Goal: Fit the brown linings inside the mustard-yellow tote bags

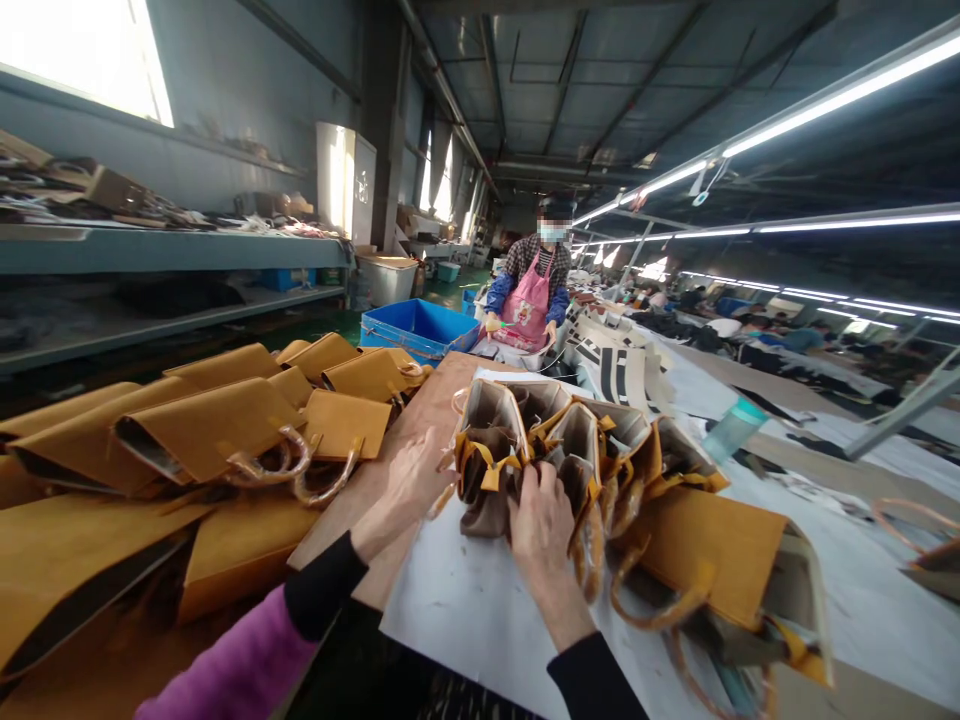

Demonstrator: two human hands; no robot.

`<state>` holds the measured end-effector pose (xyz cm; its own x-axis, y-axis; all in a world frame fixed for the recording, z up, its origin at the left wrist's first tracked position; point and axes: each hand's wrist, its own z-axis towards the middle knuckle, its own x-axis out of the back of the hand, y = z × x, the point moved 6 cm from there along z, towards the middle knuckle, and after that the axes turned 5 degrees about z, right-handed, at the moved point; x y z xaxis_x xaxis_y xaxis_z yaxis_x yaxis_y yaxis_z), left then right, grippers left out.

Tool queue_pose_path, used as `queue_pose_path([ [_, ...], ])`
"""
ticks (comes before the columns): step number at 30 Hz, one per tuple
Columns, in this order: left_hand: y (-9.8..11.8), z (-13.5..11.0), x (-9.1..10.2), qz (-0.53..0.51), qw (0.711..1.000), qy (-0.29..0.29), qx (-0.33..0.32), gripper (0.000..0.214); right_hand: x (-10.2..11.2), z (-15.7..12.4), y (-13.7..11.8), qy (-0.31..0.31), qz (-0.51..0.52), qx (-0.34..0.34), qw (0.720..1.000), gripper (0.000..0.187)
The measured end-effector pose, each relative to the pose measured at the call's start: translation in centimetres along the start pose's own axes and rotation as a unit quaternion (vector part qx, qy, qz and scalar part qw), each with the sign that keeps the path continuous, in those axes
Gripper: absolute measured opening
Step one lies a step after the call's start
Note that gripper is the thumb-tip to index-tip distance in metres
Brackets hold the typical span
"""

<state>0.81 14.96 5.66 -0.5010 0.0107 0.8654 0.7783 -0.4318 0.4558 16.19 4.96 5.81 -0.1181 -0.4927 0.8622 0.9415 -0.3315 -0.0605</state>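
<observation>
Several mustard-yellow tote bags with clear looped handles lie mouth-up in a row on the white table sheet (pixel 465 600). My right hand (pixel 541 520) is closed on the grey-lined mouth of the nearest bag (pixel 486 480). My left hand (pixel 409 480) lies on the brown board just left of that bag, its fingers curled at the bag's yellow strap; what they grip is not clear. More bags (pixel 675 520) lie to the right, overlapping each other.
A big heap of the same yellow bags (pixel 210 430) covers the left side. A blue crate (pixel 420 330) stands behind it. A person in a pink apron (pixel 529 300) works at the far end. Shelves (pixel 150 250) run along the left wall. A teal-capped bottle (pixel 731 428) lies at right.
</observation>
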Motion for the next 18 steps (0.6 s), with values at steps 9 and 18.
queue_pose_path([
  [9,2.6,1.1,0.4,0.020,0.991,-0.123,-0.052,0.019,3.9,-0.8,2.8,-0.062,-0.074,-0.005,0.995,0.023],
  [18,1.5,-7.8,2.1,0.095,0.985,-0.129,-0.070,0.025,4.6,-7.9,0.6,-0.078,-0.077,-0.022,0.994,0.025],
])
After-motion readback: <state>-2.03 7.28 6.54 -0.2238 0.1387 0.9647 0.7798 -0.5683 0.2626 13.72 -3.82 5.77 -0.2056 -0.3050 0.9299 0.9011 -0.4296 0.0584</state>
